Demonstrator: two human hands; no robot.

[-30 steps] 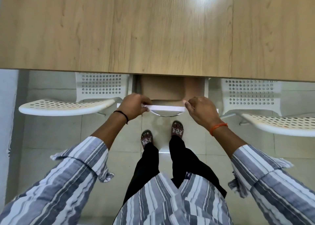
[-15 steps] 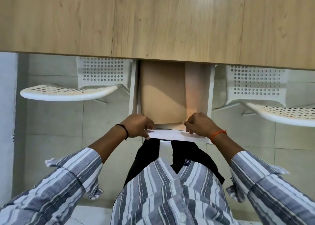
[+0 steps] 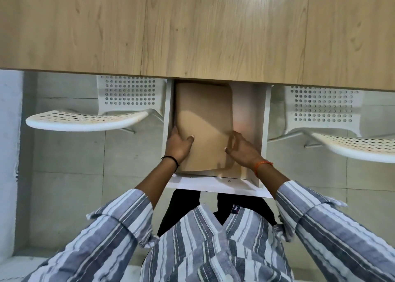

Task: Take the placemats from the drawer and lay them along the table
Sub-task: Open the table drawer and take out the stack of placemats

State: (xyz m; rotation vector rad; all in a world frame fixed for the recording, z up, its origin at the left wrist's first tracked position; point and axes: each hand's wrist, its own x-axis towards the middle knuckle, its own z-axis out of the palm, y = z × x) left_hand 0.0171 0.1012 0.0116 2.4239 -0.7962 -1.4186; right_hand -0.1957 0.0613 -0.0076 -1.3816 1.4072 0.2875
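A white drawer (image 3: 213,185) stands pulled out from under the wooden table (image 3: 192,29). Inside it lies a stack of tan placemats (image 3: 205,115) with rounded corners, against the drawer's left side. My left hand (image 3: 178,143) clasps the stack's left edge, thumb on top, fingers tucked under the side. My right hand (image 3: 240,146) holds the stack's right edge near the front, thumb pressed on top and fingers curled at the side. How many mats are in the stack cannot be told.
Two white perforated chairs flank the drawer, one at the left (image 3: 89,119) and one at the right (image 3: 350,147), their seats tucked toward the table. Pale floor tiles (image 3: 70,174) lie below. The table's near edge runs just above the drawer.
The drawer slid further out toward me. Both hands let go of the drawer's front edge and moved inside onto the sides of the placemat stack.
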